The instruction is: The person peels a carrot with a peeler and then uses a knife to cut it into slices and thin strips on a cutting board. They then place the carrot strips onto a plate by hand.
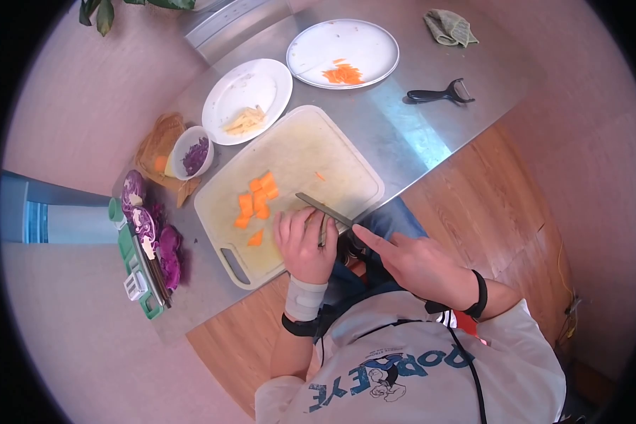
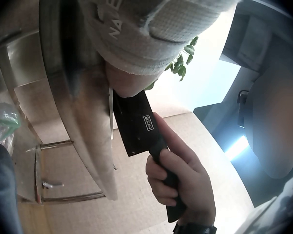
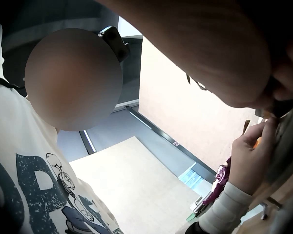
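My right hand (image 1: pixel 424 265) grips the handle of a dark-bladed cleaver (image 2: pixel 136 124), its spine upward across the near right part of the cutting board (image 1: pixel 311 134). Close against the blade, my left hand (image 1: pixel 302 247) bends its fingers down over a small greenish piece (image 1: pixel 323 230); its kind I cannot tell, as the hand mostly covers it. Left of that hand lie several orange carrot chunks (image 1: pixel 261 192), and a thin carrot sliver (image 1: pixel 320 176) sits further right on the board. In the right wrist view, the left hand (image 3: pixel 254 151) appears with its fingertips together.
Behind the board stand a plate with pale strips (image 1: pixel 246 121) and an oval plate with carrot shreds (image 1: pixel 343 73). At left are a bowl of purple cabbage (image 1: pixel 196 155), cut cabbage (image 1: pixel 145 225) and a green-white rack (image 1: pixel 136 283). A peeler (image 1: pixel 442 94) and cloth (image 1: pixel 450 28) lie at right.
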Demonstrator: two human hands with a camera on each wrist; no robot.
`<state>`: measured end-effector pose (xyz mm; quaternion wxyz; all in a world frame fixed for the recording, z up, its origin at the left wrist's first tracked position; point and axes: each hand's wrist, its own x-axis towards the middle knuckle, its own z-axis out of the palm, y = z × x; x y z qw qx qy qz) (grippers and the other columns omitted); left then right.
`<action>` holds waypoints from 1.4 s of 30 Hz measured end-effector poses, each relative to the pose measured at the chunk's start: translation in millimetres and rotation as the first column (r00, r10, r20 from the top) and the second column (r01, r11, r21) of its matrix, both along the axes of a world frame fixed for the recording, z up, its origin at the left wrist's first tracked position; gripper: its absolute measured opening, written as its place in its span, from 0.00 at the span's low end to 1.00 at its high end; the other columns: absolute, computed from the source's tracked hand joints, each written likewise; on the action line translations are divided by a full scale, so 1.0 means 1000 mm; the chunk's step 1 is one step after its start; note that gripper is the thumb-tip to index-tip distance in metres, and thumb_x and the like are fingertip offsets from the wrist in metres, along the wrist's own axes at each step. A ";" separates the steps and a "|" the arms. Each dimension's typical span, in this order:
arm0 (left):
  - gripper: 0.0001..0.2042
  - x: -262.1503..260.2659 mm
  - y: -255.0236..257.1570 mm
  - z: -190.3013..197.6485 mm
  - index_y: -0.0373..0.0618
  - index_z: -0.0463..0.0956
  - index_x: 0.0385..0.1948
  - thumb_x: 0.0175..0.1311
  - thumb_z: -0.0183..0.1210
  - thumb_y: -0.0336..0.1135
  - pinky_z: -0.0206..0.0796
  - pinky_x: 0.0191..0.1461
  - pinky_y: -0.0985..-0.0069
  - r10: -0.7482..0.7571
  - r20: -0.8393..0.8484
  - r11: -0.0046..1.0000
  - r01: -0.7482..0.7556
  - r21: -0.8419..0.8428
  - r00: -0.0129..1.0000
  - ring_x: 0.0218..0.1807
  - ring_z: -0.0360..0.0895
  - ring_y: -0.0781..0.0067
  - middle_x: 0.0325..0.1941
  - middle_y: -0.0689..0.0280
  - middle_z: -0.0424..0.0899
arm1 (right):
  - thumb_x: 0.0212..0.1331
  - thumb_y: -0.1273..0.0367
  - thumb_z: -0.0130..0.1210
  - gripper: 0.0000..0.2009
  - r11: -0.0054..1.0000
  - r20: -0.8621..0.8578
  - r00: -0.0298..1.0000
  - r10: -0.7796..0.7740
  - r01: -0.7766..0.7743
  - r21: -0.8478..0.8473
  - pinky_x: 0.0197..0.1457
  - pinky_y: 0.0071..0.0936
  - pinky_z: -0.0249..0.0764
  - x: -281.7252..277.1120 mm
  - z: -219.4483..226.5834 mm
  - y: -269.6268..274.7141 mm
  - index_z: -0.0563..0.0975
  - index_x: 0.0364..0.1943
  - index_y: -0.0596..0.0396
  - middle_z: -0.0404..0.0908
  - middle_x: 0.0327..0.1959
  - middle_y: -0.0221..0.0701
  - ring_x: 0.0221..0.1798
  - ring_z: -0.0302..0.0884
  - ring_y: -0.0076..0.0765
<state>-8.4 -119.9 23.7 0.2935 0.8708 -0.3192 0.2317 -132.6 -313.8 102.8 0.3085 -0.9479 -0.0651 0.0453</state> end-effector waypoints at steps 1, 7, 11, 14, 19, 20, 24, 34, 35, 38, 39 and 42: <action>0.10 0.000 0.000 -0.001 0.43 0.87 0.43 0.61 0.71 0.33 0.62 0.75 0.46 0.006 0.007 1.000 -0.006 -0.001 1.000 0.57 0.79 0.56 0.50 0.65 0.84 | 0.64 0.70 0.65 0.38 1.000 -0.003 1.000 0.000 0.000 -0.001 0.27 0.42 0.76 0.001 0.000 0.001 0.65 0.81 0.44 0.76 0.28 0.38 0.23 0.80 0.47; 0.10 0.001 0.000 0.000 0.43 0.88 0.43 0.61 0.71 0.33 0.62 0.75 0.46 0.007 0.016 1.000 -0.007 -0.001 1.000 0.56 0.79 0.57 0.50 0.65 0.85 | 0.62 0.70 0.66 0.39 1.000 0.016 1.000 -0.002 0.002 -0.027 0.28 0.42 0.77 0.004 0.000 0.003 0.65 0.80 0.46 0.76 0.28 0.38 0.23 0.80 0.48; 0.10 0.000 0.000 -0.001 0.43 0.88 0.43 0.62 0.71 0.33 0.62 0.75 0.47 0.011 0.020 1.000 -0.011 -0.006 1.000 0.56 0.79 0.57 0.49 0.65 0.84 | 0.61 0.71 0.66 0.39 1.000 0.050 0.999 -0.011 0.012 -0.008 0.28 0.42 0.77 0.003 -0.003 0.003 0.66 0.80 0.47 0.77 0.28 0.39 0.23 0.79 0.48; 0.10 -0.001 0.000 -0.002 0.43 0.87 0.44 0.62 0.71 0.32 0.62 0.74 0.46 0.004 0.005 1.000 -0.004 -0.018 1.000 0.57 0.78 0.54 0.50 0.64 0.84 | 0.60 0.72 0.65 0.39 0.999 0.065 0.997 -0.041 0.041 0.010 0.29 0.41 0.77 0.005 -0.003 0.004 0.67 0.79 0.48 0.77 0.28 0.38 0.23 0.80 0.48; 0.11 0.000 0.000 -0.001 0.44 0.88 0.45 0.63 0.71 0.33 0.62 0.75 0.47 0.005 0.003 1.000 -0.005 -0.020 1.000 0.56 0.78 0.55 0.50 0.65 0.84 | 0.60 0.74 0.64 0.36 0.995 0.104 0.992 -0.068 0.060 0.078 0.30 0.41 0.78 0.007 -0.009 0.003 0.70 0.77 0.50 0.78 0.26 0.38 0.25 0.81 0.47; 0.11 -0.001 0.000 -0.002 0.44 0.88 0.45 0.63 0.71 0.33 0.62 0.75 0.47 0.005 0.000 1.000 -0.005 -0.020 1.000 0.56 0.78 0.55 0.50 0.65 0.84 | 0.61 0.74 0.64 0.35 0.992 0.116 0.990 -0.083 0.071 0.100 0.31 0.42 0.78 0.007 -0.010 0.003 0.71 0.76 0.50 0.78 0.26 0.37 0.25 0.81 0.47; 0.11 -0.001 0.000 -0.001 0.44 0.88 0.45 0.63 0.71 0.33 0.62 0.75 0.47 0.011 0.000 1.000 -0.011 -0.020 1.000 0.56 0.79 0.55 0.50 0.65 0.85 | 0.63 0.75 0.61 0.33 0.987 0.128 0.986 -0.107 0.090 0.134 0.32 0.43 0.79 0.009 -0.009 0.004 0.71 0.76 0.51 0.79 0.25 0.36 0.26 0.82 0.46; 0.12 0.000 0.001 -0.003 0.43 0.88 0.46 0.62 0.71 0.34 0.62 0.75 0.48 0.011 0.023 1.000 -0.011 -0.006 1.000 0.56 0.79 0.57 0.50 0.64 0.84 | 0.63 0.77 0.61 0.33 0.982 0.151 0.980 -0.126 0.102 0.159 0.33 0.43 0.79 0.009 -0.011 0.007 0.71 0.76 0.49 0.79 0.25 0.37 0.25 0.81 0.47; 0.12 0.000 0.001 -0.003 0.43 0.88 0.46 0.62 0.71 0.34 0.62 0.75 0.48 0.011 0.025 1.000 -0.011 -0.006 1.000 0.56 0.79 0.57 0.50 0.64 0.84 | 0.63 0.77 0.61 0.33 0.981 0.147 0.981 -0.128 0.103 0.164 0.33 0.43 0.79 0.009 -0.011 0.007 0.71 0.76 0.49 0.79 0.25 0.37 0.25 0.81 0.48; 0.12 0.000 0.001 -0.003 0.43 0.88 0.46 0.63 0.71 0.34 0.62 0.75 0.48 0.009 0.023 1.000 -0.009 -0.009 1.000 0.56 0.79 0.57 0.50 0.64 0.84 | 0.63 0.77 0.61 0.34 0.983 0.147 0.981 -0.126 0.104 0.150 0.33 0.43 0.79 0.009 -0.012 0.007 0.71 0.76 0.48 0.79 0.25 0.36 0.25 0.81 0.48; 0.12 0.000 0.001 -0.003 0.43 0.88 0.46 0.63 0.71 0.34 0.62 0.75 0.48 0.011 0.024 1.000 -0.010 -0.010 1.000 0.56 0.79 0.57 0.50 0.64 0.84 | 0.63 0.77 0.61 0.34 0.986 0.151 0.981 -0.124 0.104 0.133 0.32 0.44 0.79 0.009 -0.013 0.007 0.71 0.76 0.48 0.78 0.25 0.36 0.25 0.81 0.48; 0.12 0.000 0.002 -0.003 0.43 0.88 0.46 0.63 0.71 0.34 0.62 0.76 0.48 0.009 0.024 1.000 -0.009 -0.009 1.000 0.56 0.79 0.57 0.50 0.64 0.84 | 0.63 0.77 0.61 0.34 0.985 0.156 0.980 -0.127 0.106 0.137 0.32 0.44 0.79 0.008 -0.014 0.007 0.71 0.76 0.48 0.78 0.25 0.37 0.25 0.80 0.49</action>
